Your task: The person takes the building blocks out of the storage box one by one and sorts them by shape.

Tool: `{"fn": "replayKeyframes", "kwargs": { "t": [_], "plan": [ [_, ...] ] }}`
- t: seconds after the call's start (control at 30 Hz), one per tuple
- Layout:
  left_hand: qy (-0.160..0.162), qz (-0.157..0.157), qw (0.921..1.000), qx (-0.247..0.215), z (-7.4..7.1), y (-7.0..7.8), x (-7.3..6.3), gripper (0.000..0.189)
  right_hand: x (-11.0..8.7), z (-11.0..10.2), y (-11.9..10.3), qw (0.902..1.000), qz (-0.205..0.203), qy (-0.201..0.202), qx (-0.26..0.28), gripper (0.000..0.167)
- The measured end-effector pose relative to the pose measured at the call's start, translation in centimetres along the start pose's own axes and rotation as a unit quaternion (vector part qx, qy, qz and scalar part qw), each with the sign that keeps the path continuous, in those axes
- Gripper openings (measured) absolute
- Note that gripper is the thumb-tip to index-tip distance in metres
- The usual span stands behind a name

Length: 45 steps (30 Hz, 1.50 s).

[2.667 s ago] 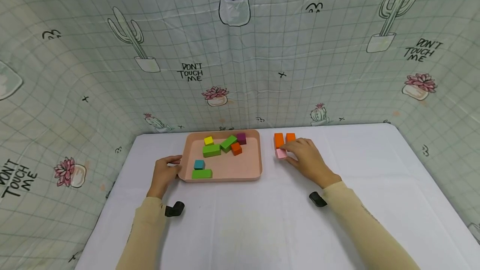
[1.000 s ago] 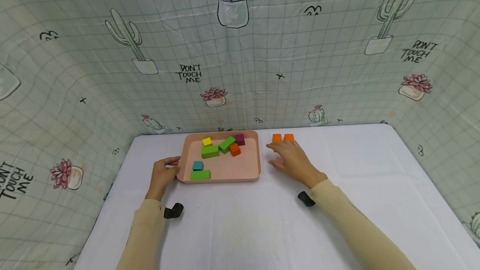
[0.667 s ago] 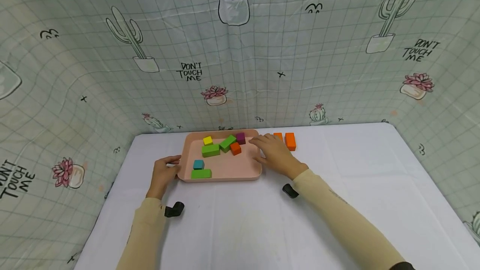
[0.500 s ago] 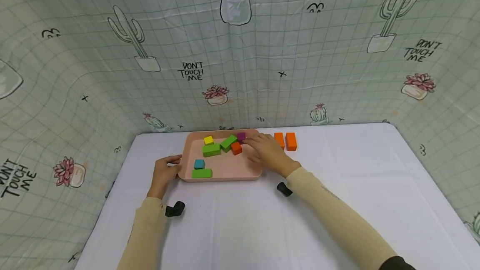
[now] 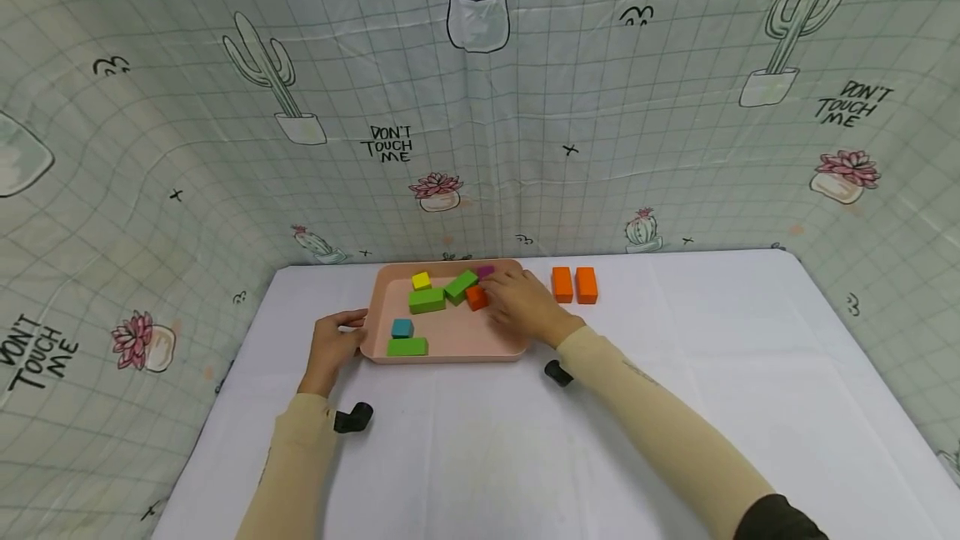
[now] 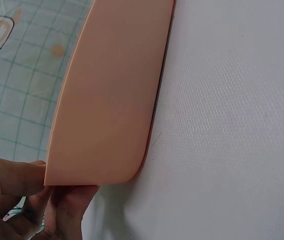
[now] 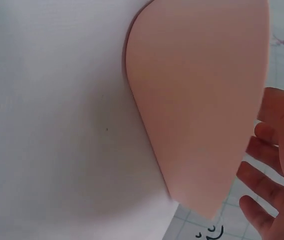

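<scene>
A shallow pink tray point(image 5: 442, 347) lies on the white table with several coloured blocks in it. At its left end my left hand point(image 5: 333, 347) grips the tray's edge, thumb and fingers at the wall in the left wrist view. My right hand point(image 5: 521, 304) is over the tray's right part, fingers pointing down and left. The small pink block it picked up is hidden under the hand. Fingertips are right by the red-orange block point(image 5: 476, 298) and the purple block point(image 5: 486, 272), which is partly covered. In the right wrist view the tray wall point(image 7: 196, 100) hides the fingertips.
Inside the tray are a yellow block point(image 5: 422, 280), a teal block point(image 5: 402, 328) and green blocks point(image 5: 407, 347). Two orange blocks point(image 5: 574, 285) stand side by side right of the tray. A patterned cloth point(image 5: 525, 148) rises behind the table.
My right hand has taken the pink block from beside the orange blocks and moved left over the tray's right part. My left hand and the tray stay put.
</scene>
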<state>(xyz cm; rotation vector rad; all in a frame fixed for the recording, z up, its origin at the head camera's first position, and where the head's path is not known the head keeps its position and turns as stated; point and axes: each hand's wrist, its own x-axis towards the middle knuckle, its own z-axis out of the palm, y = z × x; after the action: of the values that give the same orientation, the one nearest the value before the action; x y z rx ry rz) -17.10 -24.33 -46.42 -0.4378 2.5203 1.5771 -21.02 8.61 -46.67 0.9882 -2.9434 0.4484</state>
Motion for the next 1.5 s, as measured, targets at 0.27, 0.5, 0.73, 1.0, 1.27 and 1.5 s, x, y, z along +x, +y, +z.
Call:
{"fn": "replayKeyframes", "kwargs": {
  "t": [0.27,0.5,0.73,1.0,1.27,1.5],
  "plan": [
    [0.002,0.000,1.0000,0.005,0.0,-0.1,0.1,0.040,0.7,0.7,0.0,0.9994,-0.024,0.019,0.017,0.040],
    [0.002,0.001,1.0000,0.006,-0.1,-0.2,0.1,0.040,1.1,1.1,0.0,0.9999,-0.013,-0.011,-0.001,0.046],
    [0.004,0.005,1.0000,0.007,-0.1,-0.3,0.1,0.040,1.4,1.5,-0.1,0.9993,-0.028,0.005,-0.025,0.042],
    [0.008,0.008,0.9999,0.010,0.1,-0.3,0.1,0.039,1.6,1.7,-0.5,0.9989,-0.018,-0.014,-0.042,0.033],
    [0.007,0.015,0.9998,0.010,-0.1,-0.2,0.2,0.039,0.9,1.4,-0.6,0.9986,-0.038,0.012,-0.035,0.026],
    [0.004,0.012,0.9999,0.011,-0.2,-0.1,0.3,0.039,-0.2,1.2,0.0,0.9937,-0.061,0.062,-0.071,0.031]
  ]
}}
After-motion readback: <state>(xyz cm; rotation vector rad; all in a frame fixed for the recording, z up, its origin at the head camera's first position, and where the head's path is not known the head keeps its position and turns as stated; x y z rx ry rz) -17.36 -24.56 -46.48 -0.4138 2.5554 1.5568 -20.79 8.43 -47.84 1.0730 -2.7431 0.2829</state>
